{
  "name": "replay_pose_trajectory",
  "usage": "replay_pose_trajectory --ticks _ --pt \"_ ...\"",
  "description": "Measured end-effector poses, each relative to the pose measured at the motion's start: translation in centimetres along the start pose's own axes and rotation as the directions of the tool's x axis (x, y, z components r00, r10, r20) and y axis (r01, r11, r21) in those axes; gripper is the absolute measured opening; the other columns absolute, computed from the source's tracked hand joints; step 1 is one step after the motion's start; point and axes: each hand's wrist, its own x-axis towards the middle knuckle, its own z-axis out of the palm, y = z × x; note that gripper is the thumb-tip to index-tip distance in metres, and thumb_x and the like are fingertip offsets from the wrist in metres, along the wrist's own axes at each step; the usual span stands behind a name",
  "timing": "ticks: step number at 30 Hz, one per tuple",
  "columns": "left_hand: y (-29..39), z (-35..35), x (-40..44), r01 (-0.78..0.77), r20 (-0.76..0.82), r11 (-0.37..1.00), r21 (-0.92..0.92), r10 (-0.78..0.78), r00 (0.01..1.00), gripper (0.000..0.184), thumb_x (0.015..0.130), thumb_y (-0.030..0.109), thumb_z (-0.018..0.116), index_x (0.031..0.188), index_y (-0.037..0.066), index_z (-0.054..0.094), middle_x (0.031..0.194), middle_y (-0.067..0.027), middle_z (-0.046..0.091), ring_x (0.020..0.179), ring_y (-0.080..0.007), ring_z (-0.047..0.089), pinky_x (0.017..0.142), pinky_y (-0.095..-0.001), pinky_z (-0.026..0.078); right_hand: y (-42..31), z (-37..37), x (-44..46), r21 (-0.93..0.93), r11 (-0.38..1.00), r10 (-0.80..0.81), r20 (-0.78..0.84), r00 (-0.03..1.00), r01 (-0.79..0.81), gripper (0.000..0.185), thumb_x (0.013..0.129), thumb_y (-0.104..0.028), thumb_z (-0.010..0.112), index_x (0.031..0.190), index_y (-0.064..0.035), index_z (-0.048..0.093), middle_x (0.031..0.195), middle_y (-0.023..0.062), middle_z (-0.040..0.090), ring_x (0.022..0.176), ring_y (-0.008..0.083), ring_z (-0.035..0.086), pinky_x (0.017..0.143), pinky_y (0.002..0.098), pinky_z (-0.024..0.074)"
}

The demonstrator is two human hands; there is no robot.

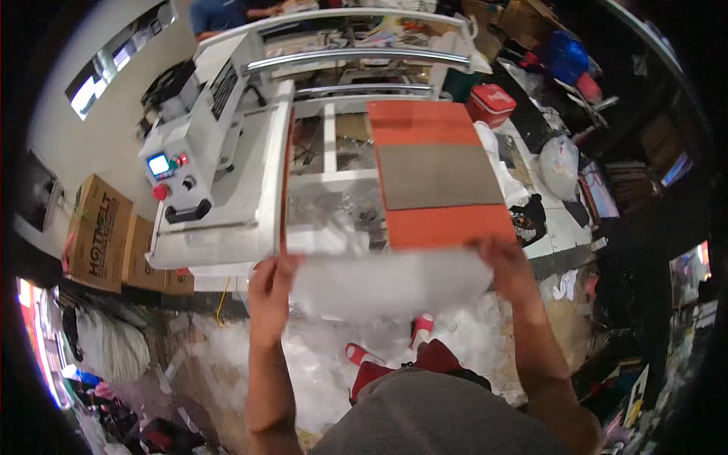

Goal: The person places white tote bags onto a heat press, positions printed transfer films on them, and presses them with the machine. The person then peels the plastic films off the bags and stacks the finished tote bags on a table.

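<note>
A whitish, partly see-through sheet (pixel 390 279) is stretched between my two hands, blurred by motion. My left hand (pixel 273 279) grips its left edge with closed fingers, and my right hand (pixel 502 265) pinches the upper right corner. Just beyond the sheet lies an orange pad (pixel 425 121) on a white machine that looks like a heat press. A grey-brown rectangular piece (pixel 440 176) covers the middle of that pad. Left of the pad, the machine carries a control box (pixel 173 174) with a lit screen, a red button and a black handle.
Cardboard boxes (pixel 98 231) stand at the left by the wall. A red container (pixel 491 105) and a full plastic bag (pixel 560 168) sit right of the machine. Pale scraps (pixel 318 379) litter the floor around my feet. Another person (pixel 216 17) is behind the machine.
</note>
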Motion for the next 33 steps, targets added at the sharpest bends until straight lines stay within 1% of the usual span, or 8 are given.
replay_pose_trajectory --ticks 5,9,10,13,15,17,21,33 --pt "12.9 9.3 10.6 -0.552 -0.021 0.829 0.091 0.555 0.831 0.026 0.100 0.016 0.051 0.121 0.004 0.060 0.114 -0.0055 0.064 0.096 -0.0108 0.055 0.087 -0.0260 0.043 -12.4 -5.7 10.1 -0.137 0.878 -0.478 -0.170 0.862 0.459 0.021 0.093 -0.015 0.064 0.110 -0.0026 0.066 0.108 0.0053 0.067 0.095 0.0103 0.059 0.083 0.0248 0.0460" --pt "18.7 14.9 11.0 -0.874 -0.260 0.321 0.365 0.936 0.236 0.040 0.101 0.015 0.047 0.138 0.001 0.043 0.129 -0.0181 0.057 0.100 -0.0184 0.061 0.084 -0.0246 0.048 -18.7 -8.7 9.4 -0.394 0.381 -0.925 -0.179 0.337 0.837 0.021 0.093 -0.012 0.062 0.112 -0.0031 0.065 0.108 0.0042 0.066 0.094 0.0087 0.057 0.083 0.0241 0.0460" --pt "17.9 16.6 12.1 -0.888 -0.293 0.346 0.302 0.920 0.259 0.039 0.099 0.012 0.049 0.135 -0.001 0.046 0.130 -0.0183 0.056 0.108 -0.0209 0.059 0.091 -0.0293 0.046 -18.8 -9.7 10.1 -0.421 0.223 -0.968 -0.205 0.147 0.879 0.022 0.093 -0.009 0.061 0.114 -0.0032 0.065 0.105 0.0023 0.066 0.089 0.0068 0.055 0.080 0.0239 0.0460" --pt "11.4 24.3 17.1 -0.538 -0.114 0.681 0.497 0.665 0.738 0.039 0.092 0.005 0.052 0.131 0.001 0.053 0.127 -0.0182 0.059 0.116 -0.0243 0.058 0.094 -0.0347 0.046 -11.9 -15.1 20.8 -0.329 0.644 -0.762 -0.188 0.620 0.691 0.022 0.093 -0.012 0.062 0.114 -0.0080 0.067 0.090 0.0002 0.065 0.076 0.0048 0.052 0.069 0.0213 0.0442" --pt "4.1 27.7 20.6 -0.527 -0.064 0.688 0.498 0.636 0.769 0.039 0.088 0.004 0.052 0.126 0.004 0.059 0.115 -0.0196 0.064 0.103 -0.0300 0.062 0.087 -0.0371 0.048 -6.0 -16.6 25.7 -0.573 0.739 -0.539 -0.187 0.821 0.354 0.025 0.091 -0.017 0.059 0.114 -0.0102 0.068 0.073 0.0024 0.061 0.066 0.0083 0.052 0.062 0.0266 0.0454" --pt "-3.4 29.5 20.7 -0.126 -0.045 0.894 0.430 0.161 0.986 0.039 0.086 0.011 0.055 0.124 0.007 0.061 0.109 -0.0202 0.065 0.096 -0.0321 0.064 0.085 -0.0388 0.050 4.5 -18.7 29.7 -0.617 0.775 -0.333 -0.218 0.918 0.135 0.025 0.091 -0.022 0.055 0.106 -0.0075 0.070 0.078 0.0179 0.068 0.071 0.0241 0.067 0.066 0.0363 0.0517" --pt "-16.5 30.0 15.4 0.000 0.027 0.844 0.536 -0.018 0.999 0.037 0.084 0.018 0.057 0.120 0.011 0.063 0.093 -0.0181 0.065 0.085 -0.0338 0.064 0.083 -0.0437 0.050 18.0 -21.2 25.0 -0.647 0.750 -0.339 -0.197 0.920 0.138 0.024 0.083 -0.021 0.062 0.097 -0.0032 0.071 0.083 0.0214 0.069 0.079 0.0346 0.069 0.070 0.0430 0.0530" --pt "-18.9 30.7 8.3 0.023 -0.120 0.848 0.529 0.048 0.992 0.031 0.083 0.013 0.060 0.113 0.003 0.061 0.085 -0.0155 0.063 0.079 -0.0340 0.060 0.075 -0.0453 0.047 20.5 -21.2 17.0 -0.692 0.695 -0.445 -0.203 0.872 0.194 0.027 0.081 -0.008 0.065 0.106 0.0002 0.061 0.080 0.0146 0.059 0.077 0.0330 0.058 0.075 0.0461 0.0456"
